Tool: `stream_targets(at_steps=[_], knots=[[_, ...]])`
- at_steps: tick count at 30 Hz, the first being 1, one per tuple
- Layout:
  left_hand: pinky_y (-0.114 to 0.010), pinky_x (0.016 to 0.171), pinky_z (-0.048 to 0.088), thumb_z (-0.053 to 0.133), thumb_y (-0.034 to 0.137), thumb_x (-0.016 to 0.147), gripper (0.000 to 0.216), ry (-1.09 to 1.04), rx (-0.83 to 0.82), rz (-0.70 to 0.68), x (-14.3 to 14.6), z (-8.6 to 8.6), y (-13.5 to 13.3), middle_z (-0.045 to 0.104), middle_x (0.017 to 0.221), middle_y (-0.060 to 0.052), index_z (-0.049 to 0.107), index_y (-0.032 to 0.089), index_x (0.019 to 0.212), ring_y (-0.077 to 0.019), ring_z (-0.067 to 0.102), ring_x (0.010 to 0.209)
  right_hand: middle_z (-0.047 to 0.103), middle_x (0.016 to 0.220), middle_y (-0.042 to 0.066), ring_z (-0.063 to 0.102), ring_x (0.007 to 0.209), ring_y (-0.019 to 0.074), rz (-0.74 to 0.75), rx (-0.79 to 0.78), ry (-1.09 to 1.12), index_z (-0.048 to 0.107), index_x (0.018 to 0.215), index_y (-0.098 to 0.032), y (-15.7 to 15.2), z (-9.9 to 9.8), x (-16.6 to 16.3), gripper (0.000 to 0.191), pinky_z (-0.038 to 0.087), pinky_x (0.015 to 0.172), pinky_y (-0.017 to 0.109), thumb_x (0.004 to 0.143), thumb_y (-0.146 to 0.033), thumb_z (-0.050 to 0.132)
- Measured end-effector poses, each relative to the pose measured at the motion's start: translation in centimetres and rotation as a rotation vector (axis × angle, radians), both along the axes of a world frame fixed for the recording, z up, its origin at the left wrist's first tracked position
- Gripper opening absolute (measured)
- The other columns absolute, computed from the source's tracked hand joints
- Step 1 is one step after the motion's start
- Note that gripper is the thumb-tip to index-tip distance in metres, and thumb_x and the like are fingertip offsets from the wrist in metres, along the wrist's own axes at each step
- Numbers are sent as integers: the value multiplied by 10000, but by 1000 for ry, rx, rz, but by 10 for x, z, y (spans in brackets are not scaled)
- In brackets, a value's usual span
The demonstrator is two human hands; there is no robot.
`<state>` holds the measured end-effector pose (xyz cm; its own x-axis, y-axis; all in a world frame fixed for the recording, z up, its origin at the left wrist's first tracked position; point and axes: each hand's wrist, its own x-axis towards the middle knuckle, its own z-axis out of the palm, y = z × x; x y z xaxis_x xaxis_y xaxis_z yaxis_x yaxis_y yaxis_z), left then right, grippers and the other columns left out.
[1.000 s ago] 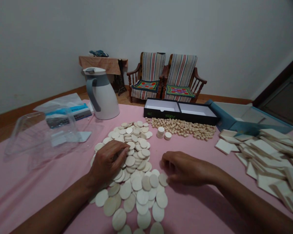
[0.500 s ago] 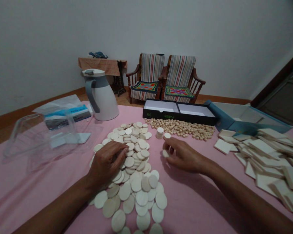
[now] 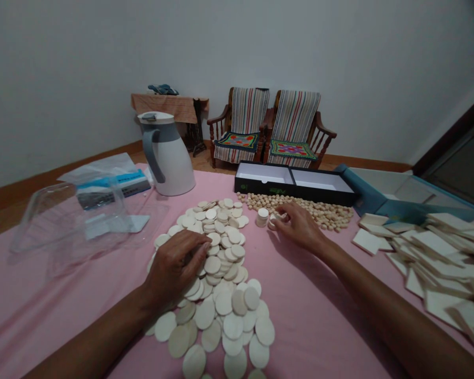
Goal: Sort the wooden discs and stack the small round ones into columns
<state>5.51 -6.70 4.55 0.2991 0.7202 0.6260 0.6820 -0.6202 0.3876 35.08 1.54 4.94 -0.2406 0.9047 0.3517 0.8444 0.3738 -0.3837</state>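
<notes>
Pale round wooden discs (image 3: 223,302) lie in a wide heap in front of me. My left hand (image 3: 179,258) rests on the heap's left side with its fingers curled; a disc shows at its fingertips, but whether anything is pinched is hidden. My right hand (image 3: 296,226) is beyond the heap to the right, its thumb and fingers closed on a wooden disc (image 3: 275,217) at a low second stack. Just left of those fingers stands a short stack of discs (image 3: 263,217).
Small wooden beads or cubes (image 3: 319,210) lie before a black two-section box (image 3: 260,187). Wooden square tiles (image 3: 438,263) are heaped at right, by a blue box (image 3: 379,195). A white jug (image 3: 174,163), a clear plastic tray (image 3: 35,221) and a blue packet (image 3: 114,187) stand at left.
My right hand has moved forward, carrying a disc from the bare cloth to the low second stack. My left hand has stayed on the heap. The view has shifted slightly.
</notes>
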Motion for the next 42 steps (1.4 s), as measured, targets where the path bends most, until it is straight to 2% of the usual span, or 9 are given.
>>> stream_targets(at_steps=[3, 6, 8, 10, 13, 19, 25, 32, 42], knots=[[-277, 702, 473, 518, 196, 889, 131, 8, 0, 1, 1, 0, 0, 672, 798, -49, 643, 160, 875, -160, 619, 762, 596, 765, 34, 516, 658, 139, 56, -82, 45, 605, 791, -164, -17, 10, -4, 88, 360, 623, 262, 791, -226, 544], [-275, 699, 473, 525, 200, 887, 127, 8, 2, -3, 2, 0, 0, 669, 801, -48, 644, 156, 877, -158, 617, 762, 591, 745, 24, 513, 636, 122, 287, -312, 60, 612, 805, -159, -44, 19, -15, 73, 369, 585, 239, 782, -167, 544], [-274, 695, 474, 530, 203, 884, 125, 1, 2, -2, 2, 0, 0, 669, 805, -49, 645, 155, 875, -157, 616, 763, 601, 842, 35, 527, 705, 124, 440, -430, 61, 617, 909, -162, -61, 23, -22, 197, 393, 620, 232, 735, -95, 551], [-275, 697, 477, 529, 203, 884, 126, -7, 2, 4, 2, 0, 0, 672, 807, -51, 645, 155, 871, -158, 618, 766, 590, 914, 44, 523, 779, 134, 555, -480, 40, 600, 978, -167, -76, 24, -29, 302, 408, 678, 239, 704, -53, 550], [-278, 703, 482, 529, 212, 883, 129, -6, 2, 12, 2, 0, 0, 678, 811, -51, 646, 159, 867, -162, 624, 774, 568, 938, 52, 498, 824, 149, 637, -480, 3, 570, 1012, -171, -88, 24, -36, 312, 407, 723, 254, 717, -69, 558], [-271, 684, 486, 529, 229, 883, 137, 13, 13, 19, 3, 2, 0, 677, 787, -45, 648, 166, 858, -157, 629, 747, 550, 945, 60, 487, 829, 153, 625, -396, -70, 539, 956, -168, -89, 16, -40, 229, 384, 701, 252, 740, -93, 521], [-274, 679, 489, 513, 245, 891, 156, 13, 8, 25, 4, 3, 0, 677, 793, -50, 645, 168, 860, -160, 628, 748, 553, 907, 73, 481, 793, 156, 391, -286, -138, 548, 907, -159, -73, 13, -24, 159, 364, 694, 281, 828, -96, 425], [-272, 670, 489, 525, 237, 886, 140, 21, 18, 24, 4, 2, 0, 673, 788, -46, 645, 171, 861, -158, 627, 745, 544, 919, 53, 479, 767, 150, 534, -513, -118, 533, 960, -163, -90, 30, -32, 268, 383, 683, 273, 696, -121, 541], [-270, 680, 486, 531, 231, 882, 128, 23, -2, 18, 3, 0, 1, 667, 787, -43, 642, 170, 864, -156, 621, 740, 517, 1011, 65, 490, 869, 168, 602, -394, -158, 508, 1010, -190, -94, 18, -42, 308, 386, 694, 265, 717, -96, 490]])
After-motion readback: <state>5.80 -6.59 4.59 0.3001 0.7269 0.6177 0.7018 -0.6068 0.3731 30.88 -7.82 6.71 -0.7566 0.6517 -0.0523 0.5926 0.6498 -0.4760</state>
